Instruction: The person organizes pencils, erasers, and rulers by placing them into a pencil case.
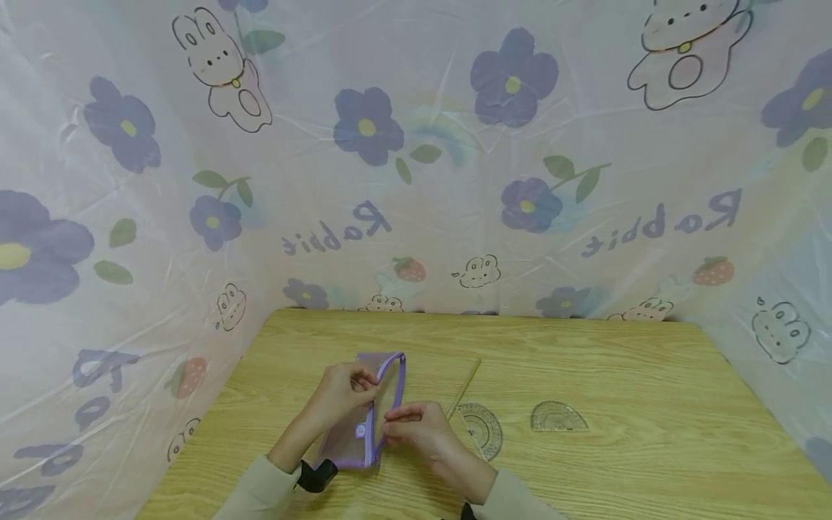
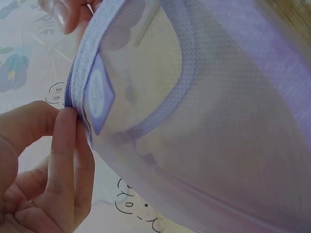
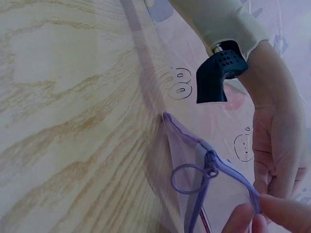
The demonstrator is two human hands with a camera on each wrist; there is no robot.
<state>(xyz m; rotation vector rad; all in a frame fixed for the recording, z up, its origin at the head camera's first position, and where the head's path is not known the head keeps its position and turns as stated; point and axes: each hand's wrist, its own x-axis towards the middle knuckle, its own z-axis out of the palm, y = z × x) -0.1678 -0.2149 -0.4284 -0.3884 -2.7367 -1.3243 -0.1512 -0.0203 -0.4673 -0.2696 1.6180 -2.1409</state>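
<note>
At the table (image 1: 650, 383), left hand (image 1: 341, 393) and right hand (image 1: 422, 435) pinch a pouch (image 1: 344, 442) pointing lengthwise forward.

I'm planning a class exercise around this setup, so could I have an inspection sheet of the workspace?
Surface: wood-grain table.
Job's things: purple mesh pouch, its zip opening parted.
Clutter: thin yellow stick, its near end by a clear protractor; second clear protractor farther right.
Hands: left hand and right hand each pinch the opening's rim.
Cables: nothing seen.
Surroundings: sheeting printed with flowers and rabbits, behind the table and at both sides.
</note>
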